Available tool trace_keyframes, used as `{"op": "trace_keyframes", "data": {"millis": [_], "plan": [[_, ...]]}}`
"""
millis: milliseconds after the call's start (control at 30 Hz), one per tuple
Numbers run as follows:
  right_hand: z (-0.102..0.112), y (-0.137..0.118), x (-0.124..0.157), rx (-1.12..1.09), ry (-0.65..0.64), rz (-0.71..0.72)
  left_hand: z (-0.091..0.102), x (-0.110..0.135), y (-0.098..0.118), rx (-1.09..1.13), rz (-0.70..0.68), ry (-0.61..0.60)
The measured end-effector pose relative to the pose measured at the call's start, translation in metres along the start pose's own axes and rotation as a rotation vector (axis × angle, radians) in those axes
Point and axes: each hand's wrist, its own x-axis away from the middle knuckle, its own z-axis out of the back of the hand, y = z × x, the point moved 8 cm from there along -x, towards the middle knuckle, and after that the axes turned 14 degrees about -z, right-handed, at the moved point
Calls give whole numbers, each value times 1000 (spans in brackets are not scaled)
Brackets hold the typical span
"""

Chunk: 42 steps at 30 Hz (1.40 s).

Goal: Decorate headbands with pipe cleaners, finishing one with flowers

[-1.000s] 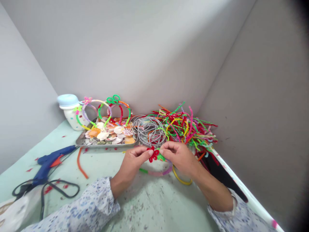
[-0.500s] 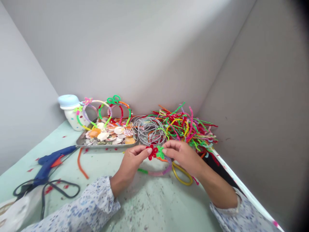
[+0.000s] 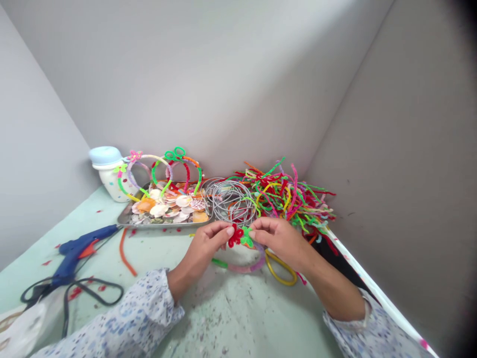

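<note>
Wall [image 3: 223, 84]: grey, rising behind the desk [image 3: 238, 323], with more grey panels at left and right.
Desk: pale green covering, specked with dark marks and small red scraps.
Stem pile [image 3: 298, 199]: fuzzy stems in red, green, pink, yellow and orange, heaped at the back right.
Tray [image 3: 164, 226]: shallow metal, full of shells [image 3: 159, 210], back left of centre.
Glue gun [image 3: 69, 261]: blue with an orange trigger, lying at left, black cord looped beside it.
Right hand [image 3: 279, 242]: thumb and fingers pinching a green flower [image 3: 246, 237].
Left hand [image 3: 203, 244]: thumb and fingers pinching a red flower [image 3: 235, 236].
Bottle [image 3: 114, 184]: white, spotted, light blue lid, upright behind the tray's left end.
Wire coil [image 3: 234, 201]: silvery loops between tray and stem pile.
Headbands [image 3: 188, 174]: colourful arches standing at the tray, some topped with loops or flowers.
Wrapped band [image 3: 238, 269]: green, pink and purple curve on the desk, just below the hands.
Yellow loop [image 3: 285, 283]: beside that band, near the right wrist.
Orange stem [image 3: 125, 256]: loose, between glue gun and left hand.
Red flower: front centre, held just beside the green one; whether their petals touch, I cannot tell.
</note>
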Motion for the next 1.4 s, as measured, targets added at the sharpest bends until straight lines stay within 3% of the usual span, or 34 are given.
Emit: {"op": "trace_keyframes", "data": {"millis": [267,500,833,1133,1400], "plan": [[-7,-8,7,103,21,55,-6,-2,23,-86,35,-31],[-8,-9,7,62,91,48,-6,0,20,-108,40,-9],[-10,1,4,-53,97,35,-4,0,17,-101,6,30],[-12,1,0,-244,-64,5,0,-4,14,-21,24,46],[-10,-1,3,-148,5,47,-2,-5,19,-28,19,7]]}}
